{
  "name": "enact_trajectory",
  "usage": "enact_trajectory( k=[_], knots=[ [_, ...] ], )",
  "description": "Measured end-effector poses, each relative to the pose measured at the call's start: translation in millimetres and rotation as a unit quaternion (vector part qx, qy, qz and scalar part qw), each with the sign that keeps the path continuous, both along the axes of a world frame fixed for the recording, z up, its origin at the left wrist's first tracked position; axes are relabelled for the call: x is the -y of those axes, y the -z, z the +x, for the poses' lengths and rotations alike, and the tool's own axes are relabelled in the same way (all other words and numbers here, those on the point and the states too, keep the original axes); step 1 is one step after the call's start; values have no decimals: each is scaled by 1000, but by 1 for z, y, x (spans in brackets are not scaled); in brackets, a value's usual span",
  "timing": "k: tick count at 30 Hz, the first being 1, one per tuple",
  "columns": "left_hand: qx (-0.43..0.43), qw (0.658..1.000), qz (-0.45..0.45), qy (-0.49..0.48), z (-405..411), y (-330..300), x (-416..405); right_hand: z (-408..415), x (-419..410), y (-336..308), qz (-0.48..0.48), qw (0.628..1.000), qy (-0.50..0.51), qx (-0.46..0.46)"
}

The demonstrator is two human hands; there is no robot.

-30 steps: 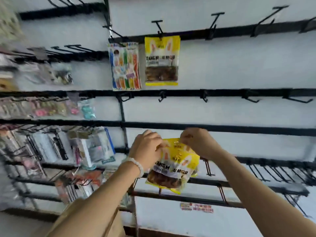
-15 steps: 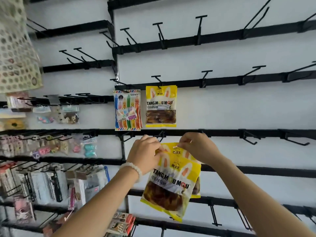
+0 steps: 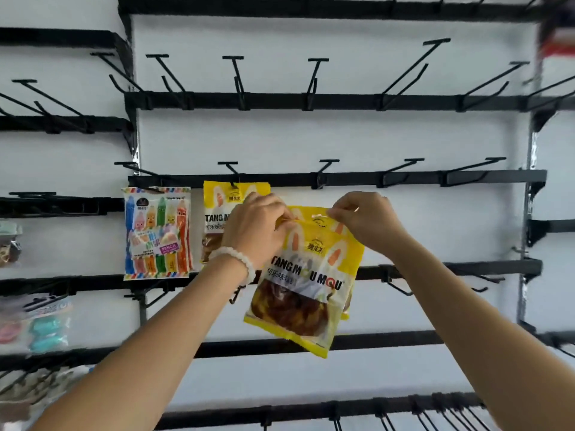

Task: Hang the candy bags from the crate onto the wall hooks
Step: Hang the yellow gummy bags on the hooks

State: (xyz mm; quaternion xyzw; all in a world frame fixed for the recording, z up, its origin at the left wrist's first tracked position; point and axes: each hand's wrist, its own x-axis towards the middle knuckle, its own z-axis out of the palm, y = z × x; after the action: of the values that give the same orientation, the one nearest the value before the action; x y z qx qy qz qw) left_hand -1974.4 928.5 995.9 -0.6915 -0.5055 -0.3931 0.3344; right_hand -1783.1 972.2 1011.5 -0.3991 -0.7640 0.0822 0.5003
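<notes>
White wall panel (image 3: 373, 141) carries horizontal black metal rails (image 3: 342, 101), each set with black wire hooks (image 3: 322, 172) that jut toward the camera. Two bags hang from the middle rail: a clear-fronted packet with a multicoloured striped border (image 3: 157, 233), cartoon pencil figures printed on it and a small pink tag reading "PENCIL", and just to its right a yellow candy bag on the hook (image 3: 217, 219), partly hidden behind the left hand, showing "TANG M…" plus Chinese characters I cannot read fully. In front of the wall, below that rail, both hands hold up a yellow foil candy bag (image 3: 306, 281) — white rabbit-ear graphics with orange centres, "TANG MOU MOU" in brown letters, a clear window with dark brown candy pieces inside. A second yellow bag edge shows directly behind it; cannot tell whether more follow. Left hand (image 3: 256, 230), white beaded bracelet (image 3: 235, 259) at the wrist, pinches the top left corner; right hand (image 3: 367, 222) pinches the top edge beside the hang hole. Left margin — blurred packets on further hooks, unreadable.
</notes>
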Motion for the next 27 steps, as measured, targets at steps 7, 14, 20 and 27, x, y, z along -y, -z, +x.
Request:
enact_trajectory(
  k=[7, 14, 20, 27],
  knots=[
    [31, 999, 8, -24, 27, -34, -42, 14, -51, -33, 25, 999, -3, -40],
    [75, 995, 18, -68, 33, -45, -79, 12, -101, -50, 50, 997, -40, -35],
    [84, 992, 56, -80, 33, -53, -88, 5, -115, -58, 73, 989, -114, -68],
    [61, 995, 64, -39, 24, -57, -89, 7, -115, -64, 83, 984, -140, -66]
  ],
)
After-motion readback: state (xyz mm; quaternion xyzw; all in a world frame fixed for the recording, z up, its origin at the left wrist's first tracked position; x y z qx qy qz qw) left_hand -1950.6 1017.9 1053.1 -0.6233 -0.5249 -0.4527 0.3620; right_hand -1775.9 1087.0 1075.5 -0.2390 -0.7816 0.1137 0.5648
